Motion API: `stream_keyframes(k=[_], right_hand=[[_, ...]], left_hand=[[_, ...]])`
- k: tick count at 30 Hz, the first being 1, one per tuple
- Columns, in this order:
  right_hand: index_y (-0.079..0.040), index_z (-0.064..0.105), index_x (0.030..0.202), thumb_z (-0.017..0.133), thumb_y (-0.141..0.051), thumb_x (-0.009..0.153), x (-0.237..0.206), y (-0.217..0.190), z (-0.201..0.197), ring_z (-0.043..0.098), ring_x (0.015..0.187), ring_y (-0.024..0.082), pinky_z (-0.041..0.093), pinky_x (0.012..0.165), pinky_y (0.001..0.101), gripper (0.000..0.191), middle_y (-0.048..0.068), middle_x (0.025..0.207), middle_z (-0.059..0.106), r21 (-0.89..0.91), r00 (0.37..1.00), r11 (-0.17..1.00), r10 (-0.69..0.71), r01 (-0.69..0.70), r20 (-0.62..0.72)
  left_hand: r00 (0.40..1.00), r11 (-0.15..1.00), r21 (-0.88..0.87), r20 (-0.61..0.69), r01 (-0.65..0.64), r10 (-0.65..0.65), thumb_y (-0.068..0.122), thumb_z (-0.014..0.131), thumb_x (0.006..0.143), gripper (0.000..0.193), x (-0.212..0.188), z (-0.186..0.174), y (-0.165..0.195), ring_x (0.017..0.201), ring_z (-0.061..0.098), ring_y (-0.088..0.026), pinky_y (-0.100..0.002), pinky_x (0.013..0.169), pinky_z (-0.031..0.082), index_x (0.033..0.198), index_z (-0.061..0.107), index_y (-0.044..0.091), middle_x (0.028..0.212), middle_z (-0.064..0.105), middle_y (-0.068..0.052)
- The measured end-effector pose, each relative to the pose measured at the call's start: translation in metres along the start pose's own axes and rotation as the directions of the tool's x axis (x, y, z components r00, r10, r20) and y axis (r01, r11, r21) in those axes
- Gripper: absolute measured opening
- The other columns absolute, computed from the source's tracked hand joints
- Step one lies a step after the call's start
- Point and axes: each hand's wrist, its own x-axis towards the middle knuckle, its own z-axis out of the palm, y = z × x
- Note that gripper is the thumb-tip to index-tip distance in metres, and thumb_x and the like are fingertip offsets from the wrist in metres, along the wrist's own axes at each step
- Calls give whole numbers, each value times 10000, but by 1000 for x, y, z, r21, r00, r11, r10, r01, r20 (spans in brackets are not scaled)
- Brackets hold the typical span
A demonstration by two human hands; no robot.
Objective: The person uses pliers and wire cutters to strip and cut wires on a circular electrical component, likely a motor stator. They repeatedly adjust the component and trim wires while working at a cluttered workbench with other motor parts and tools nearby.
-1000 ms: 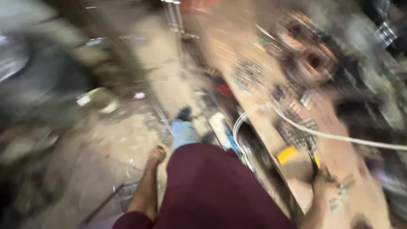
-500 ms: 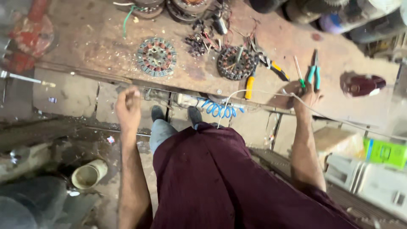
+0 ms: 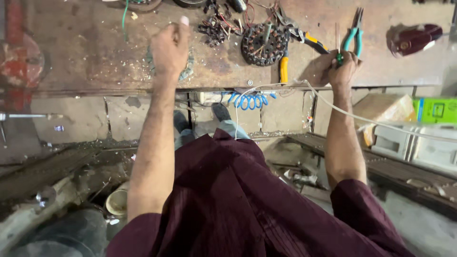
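The right hand point(image 3: 342, 66) is clenched around teal-handled pliers point(image 3: 354, 35) and a white cable point(image 3: 381, 121); the left hand point(image 3: 169, 47), loosely curled and holding nothing, has moved up over a stator disc point(image 3: 188, 66) on the rusty worktop point(image 3: 85, 52). A green box point(image 3: 435, 109) and brown carton point(image 3: 385, 107) sit low right, above the dusty floor point(image 3: 71, 119).

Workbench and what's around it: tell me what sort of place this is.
Probably a motor repair workshop: a worn bench strewn with a wound stator, pliers by the right hand, and wire scraps.
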Motion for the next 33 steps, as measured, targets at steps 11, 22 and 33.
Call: stream_keyframes(k=[11, 22, 33], right_hand=[[-59, 759, 1203, 746, -67, 909, -53, -35, -17, 541, 1033, 434, 429, 911, 515, 294, 249, 1078, 657, -38, 973, 974, 223, -225, -55], [-49, 696, 1235, 765, -87, 1015, 30, 19, 10, 706, 806, 220, 568, 698, 378, 235, 115, 970, 751, 558, 964, 804, 265, -205, -29], [30, 654, 1296, 708, -360, 1052, 55, 20, -1, 660, 1125, 391, 481, 1041, 495, 463, 247, 1213, 705, 234, 965, 953, 138, -190, 224]], left_hand=[[963, 971, -130, 208, 201, -171, 561, 508, 1087, 677, 3, -6, 0, 471, 628, -89, -269, 456, 475, 694, 726, 53, 564, 651, -19], [953, 925, -238, 146, 296, -267, 554, 499, 1096, 682, 7, 8, 5, 442, 593, -109, -290, 442, 466, 714, 702, 26, 539, 615, -5], [987, 989, -149, -157, 20, -44, 482, 572, 1070, 577, 7, 2, 5, 479, 624, -103, -304, 452, 479, 714, 754, 66, 601, 706, -23]])
